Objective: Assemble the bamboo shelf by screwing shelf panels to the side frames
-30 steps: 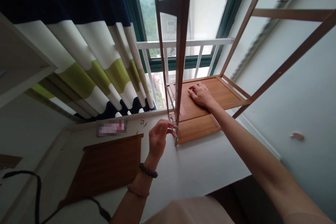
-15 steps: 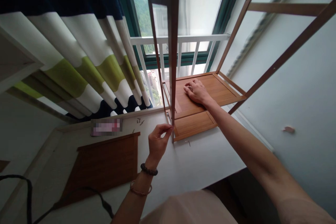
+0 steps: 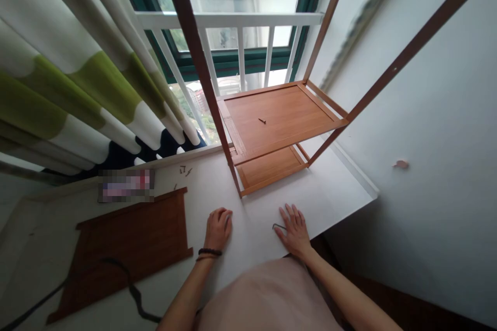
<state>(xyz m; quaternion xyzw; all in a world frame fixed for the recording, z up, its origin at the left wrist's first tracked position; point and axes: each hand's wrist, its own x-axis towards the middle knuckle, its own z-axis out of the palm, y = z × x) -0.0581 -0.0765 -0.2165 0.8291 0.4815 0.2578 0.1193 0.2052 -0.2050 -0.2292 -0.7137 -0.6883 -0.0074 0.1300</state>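
My right hand [image 3: 295,231] lies on the white surface with its fingers spread. An L-shaped hex key [image 3: 278,226] is at its thumb and forefinger, partly covered by them. To the left, my left hand [image 3: 218,228] rests on the same surface, its fingers loosely bent and the thumb a little apart; nothing shows in it. Beyond both hands stands a brown wooden shelf unit with an upper shelf board [image 3: 279,108] and a lower shelf board [image 3: 267,166]. A screw [image 3: 263,121] lies loose on the upper board.
A loose brown wooden panel [image 3: 132,243] lies at the left, with several small screws [image 3: 185,170] and a blurred-out packet [image 3: 126,185] behind it. A black strap [image 3: 134,292] hangs across the lower left. Curtains [image 3: 97,77], a white railing [image 3: 240,20] and a wall surround the unit.
My right hand has left the upper shelf and come down to the hex key, exposing the screw on the board. My left hand has let go of the front post and dropped nearer to me.
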